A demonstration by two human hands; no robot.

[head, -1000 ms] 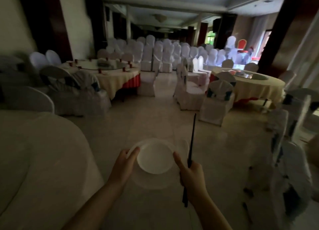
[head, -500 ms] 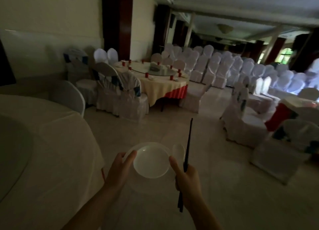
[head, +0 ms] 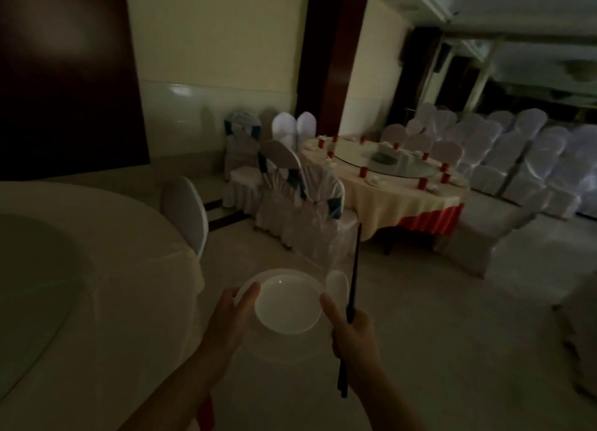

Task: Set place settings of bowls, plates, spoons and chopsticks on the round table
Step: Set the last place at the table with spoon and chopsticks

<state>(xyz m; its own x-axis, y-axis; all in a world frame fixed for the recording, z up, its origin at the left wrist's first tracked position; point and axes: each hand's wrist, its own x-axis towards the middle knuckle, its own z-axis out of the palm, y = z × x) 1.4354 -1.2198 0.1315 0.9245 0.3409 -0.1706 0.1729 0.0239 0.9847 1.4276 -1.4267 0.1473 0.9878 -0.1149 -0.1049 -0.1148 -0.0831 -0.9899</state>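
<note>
At left, round table (head: 129,285) nearer, bowl (head: 287,304), chopsticks (head: 355,269) steady

Round table (head: 135,236) under pale cloth, dark turntable (head: 32,269) on top

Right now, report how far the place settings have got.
Done: the far round table carries dishes and red cups. In hand: left hand and right hand carry one plate with a bowl and spoon; the right also grips chopsticks. Left: laying this set on the near round table.
</note>
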